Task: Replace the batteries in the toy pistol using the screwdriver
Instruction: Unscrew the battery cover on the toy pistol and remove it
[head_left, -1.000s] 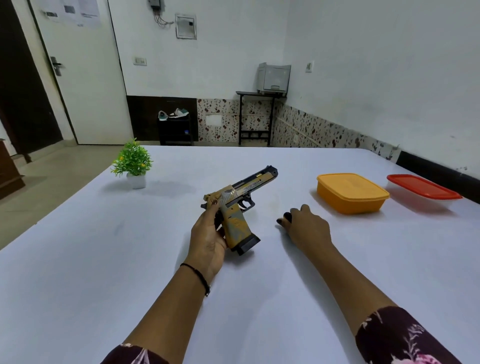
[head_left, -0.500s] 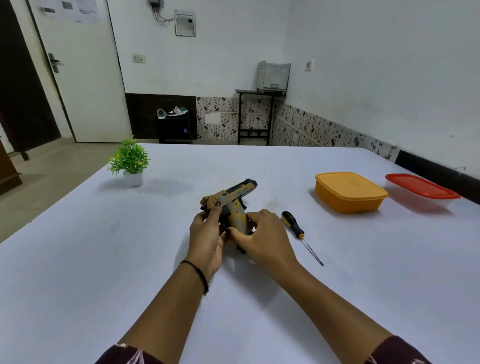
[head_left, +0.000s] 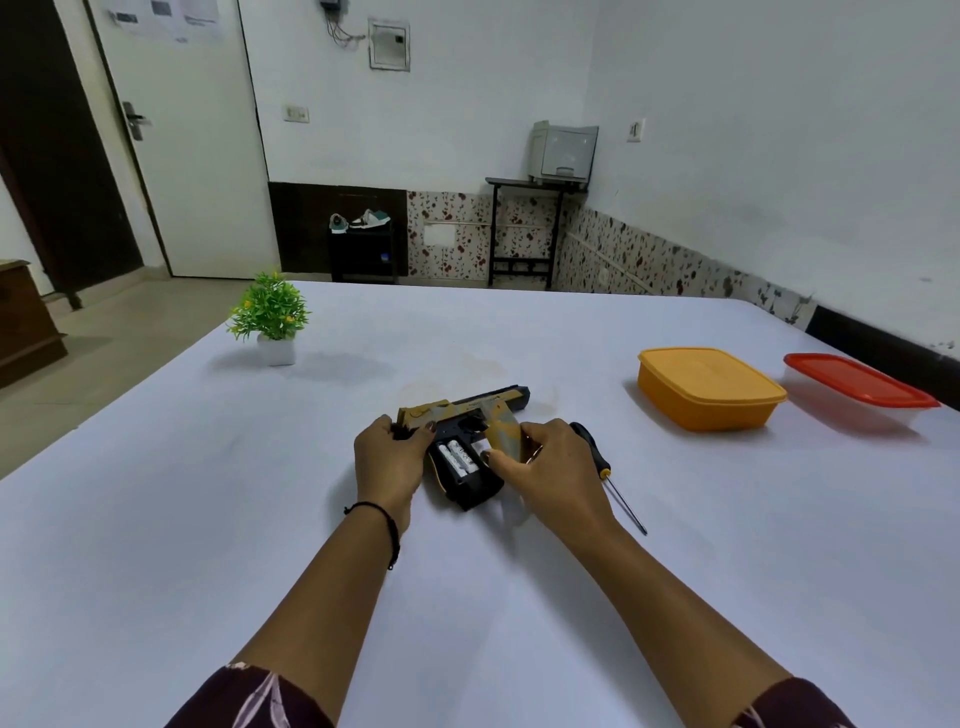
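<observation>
The tan and black toy pistol (head_left: 467, 408) lies on its side on the white table (head_left: 260, 519), barrel pointing right. Its grip compartment is open, and two white batteries (head_left: 457, 456) show inside. My left hand (head_left: 389, 460) holds the rear end of the pistol. My right hand (head_left: 550, 475) pinches the tan grip cover (head_left: 503, 431), lifted off beside the grip. The black-handled screwdriver (head_left: 605, 473) lies on the table just right of my right hand, tip toward me.
An orange lidded box (head_left: 709, 387) and a clear box with a red lid (head_left: 860, 387) stand at the right. A small potted plant (head_left: 272, 319) sits at the far left of the table. The table's left edge drops to the floor.
The pistol went from held up in my left hand to lying on the table. My right hand left the screwdriver, came to the grip, and lifted the cover off, exposing the batteries.
</observation>
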